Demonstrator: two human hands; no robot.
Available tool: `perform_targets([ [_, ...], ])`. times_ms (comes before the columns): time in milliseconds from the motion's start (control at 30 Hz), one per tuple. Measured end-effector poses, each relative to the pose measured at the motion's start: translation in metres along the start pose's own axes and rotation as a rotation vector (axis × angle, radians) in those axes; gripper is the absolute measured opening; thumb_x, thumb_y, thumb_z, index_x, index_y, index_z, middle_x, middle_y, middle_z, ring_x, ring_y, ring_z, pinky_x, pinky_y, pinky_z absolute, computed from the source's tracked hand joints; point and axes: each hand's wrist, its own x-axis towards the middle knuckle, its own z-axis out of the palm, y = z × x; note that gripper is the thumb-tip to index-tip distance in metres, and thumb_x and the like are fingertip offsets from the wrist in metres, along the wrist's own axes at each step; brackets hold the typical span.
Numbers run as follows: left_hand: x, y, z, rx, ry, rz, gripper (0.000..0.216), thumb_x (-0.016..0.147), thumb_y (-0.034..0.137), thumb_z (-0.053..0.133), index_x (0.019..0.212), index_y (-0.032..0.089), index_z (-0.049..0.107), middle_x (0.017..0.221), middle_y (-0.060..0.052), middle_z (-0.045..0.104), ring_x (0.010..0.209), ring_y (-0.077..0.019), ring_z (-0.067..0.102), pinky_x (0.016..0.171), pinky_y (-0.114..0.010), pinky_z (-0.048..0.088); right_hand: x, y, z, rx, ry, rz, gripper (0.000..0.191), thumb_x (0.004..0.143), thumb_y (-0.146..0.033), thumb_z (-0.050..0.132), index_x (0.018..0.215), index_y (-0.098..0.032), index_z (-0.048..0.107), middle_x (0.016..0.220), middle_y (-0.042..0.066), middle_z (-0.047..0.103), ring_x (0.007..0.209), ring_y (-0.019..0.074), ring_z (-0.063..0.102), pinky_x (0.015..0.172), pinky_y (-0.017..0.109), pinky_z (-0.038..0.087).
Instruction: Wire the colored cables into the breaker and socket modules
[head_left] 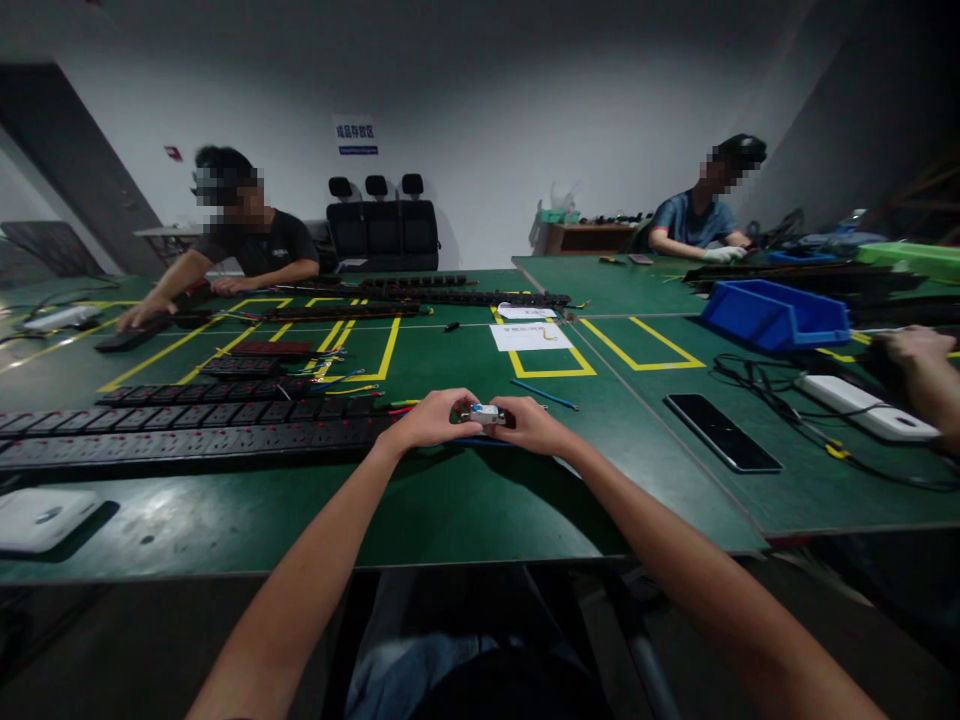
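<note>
Just above the green table's near side, my left hand (437, 419) and my right hand (534, 424) pinch a small white block with a blue part (486, 413) from its two ends. Its exact kind is too small to make out. Both hands are closed, with fingertips curled around the block. Beneath them a blue strip or cable shows in part. To the left of my left hand lie long black socket strips (195, 442), with coloured wire ends coming out toward my fingers. A loose blue wire (546, 395) lies beyond my right hand.
A phone (722, 432), a white device (866, 407) with black cables and a blue bin (776, 314) are on the right. Paper sheets (530, 337) lie ahead. A white box (46, 520) sits near left. Two co-workers sit opposite; another person's hand (922, 355) reaches in at right.
</note>
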Motion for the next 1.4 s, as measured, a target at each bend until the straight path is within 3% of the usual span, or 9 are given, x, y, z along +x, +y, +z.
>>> perform_targets([
  [100, 0.002, -0.002, 0.002, 0.034, -0.067, -0.050, 0.026, 0.087, 0.039, 0.072, 0.101, 0.017, 0.070, 0.092, -0.004, 0.073, 0.084, -0.0199, 0.067, 0.075, -0.028, 0.049, -0.001, -0.001, -0.002, 0.005, -0.016, 0.011, 0.021, 0.089, -0.040, 0.065, 0.087, -0.019, 0.065, 0.074, -0.001, 0.062, 0.067, 0.0146, 0.051, 0.061, 0.025, 0.032],
  [233, 0.002, -0.002, 0.001, 0.025, -0.066, -0.076, 0.023, 0.087, 0.036, 0.071, 0.099, 0.017, 0.070, 0.089, -0.004, 0.072, 0.083, -0.0195, 0.066, 0.073, -0.027, 0.046, 0.000, 0.000, -0.014, 0.081, -0.018, 0.013, 0.037, 0.089, -0.050, 0.068, 0.105, -0.017, 0.073, 0.089, 0.004, 0.071, 0.075, 0.0168, 0.058, 0.065, 0.026, 0.040],
  [367, 0.002, -0.002, 0.001, 0.015, -0.055, -0.061, 0.024, 0.086, 0.038, 0.071, 0.098, 0.017, 0.069, 0.090, -0.004, 0.072, 0.082, -0.0192, 0.066, 0.073, -0.027, 0.046, 0.003, 0.013, -0.035, 0.185, 0.270, 0.110, 0.047, 0.091, -0.057, 0.061, 0.114, -0.018, 0.074, 0.100, 0.009, 0.074, 0.078, 0.0190, 0.063, 0.068, 0.029, 0.047],
  [500, 0.002, -0.002, 0.001, 0.044, -0.049, -0.068, 0.025, 0.085, 0.040, 0.071, 0.097, 0.017, 0.069, 0.089, -0.004, 0.072, 0.080, -0.0193, 0.065, 0.070, -0.028, 0.044, 0.001, 0.038, -0.054, 0.055, 0.618, 0.229, 0.040, 0.091, -0.053, 0.057, 0.098, -0.017, 0.074, 0.090, 0.010, 0.074, 0.082, 0.0228, 0.066, 0.072, 0.032, 0.049],
  [633, 0.003, -0.001, 0.000, 0.078, -0.052, -0.072, 0.026, 0.086, 0.041, 0.071, 0.096, 0.018, 0.069, 0.092, -0.005, 0.072, 0.082, -0.0197, 0.065, 0.072, -0.028, 0.044, -0.007, 0.059, -0.064, -0.200, 0.710, 0.390, 0.030, 0.087, -0.037, 0.061, 0.105, -0.018, 0.075, 0.082, 0.007, 0.073, 0.072, 0.0221, 0.064, 0.070, 0.033, 0.046],
  [767, 0.003, -0.001, 0.000, 0.091, -0.056, -0.072, 0.026, 0.086, 0.042, 0.070, 0.097, 0.018, 0.068, 0.094, -0.005, 0.073, 0.084, -0.0203, 0.066, 0.074, -0.029, 0.045, -0.012, 0.068, -0.065, -0.320, 0.684, 0.430, 0.028, 0.088, -0.031, 0.060, 0.107, -0.019, 0.076, 0.085, 0.007, 0.074, 0.076, 0.0232, 0.066, 0.073, 0.033, 0.045],
  [1100, 0.003, 0.005, -0.002, 0.115, -0.066, -0.078, 0.024, 0.086, 0.040, 0.070, 0.097, 0.018, 0.068, 0.094, -0.005, 0.073, 0.084, -0.0203, 0.066, 0.072, -0.028, 0.044, -0.010, 0.071, -0.048, -0.534, 0.344, 0.480, 0.026, 0.095, -0.035, 0.061, 0.103, -0.022, 0.082, 0.099, 0.011, 0.073, 0.086, 0.0222, 0.064, 0.071, 0.029, 0.044],
  [1400, 0.003, 0.004, -0.001, 0.111, -0.063, -0.086, 0.022, 0.086, 0.039, 0.069, 0.095, 0.018, 0.067, 0.091, -0.004, 0.072, 0.083, -0.0201, 0.065, 0.070, -0.028, 0.043, -0.006, 0.070, -0.037, -0.534, 0.326, 0.501, 0.028, 0.096, -0.041, 0.064, 0.107, -0.023, 0.082, 0.100, 0.012, 0.069, 0.085, 0.0223, 0.064, 0.070, 0.030, 0.044],
])
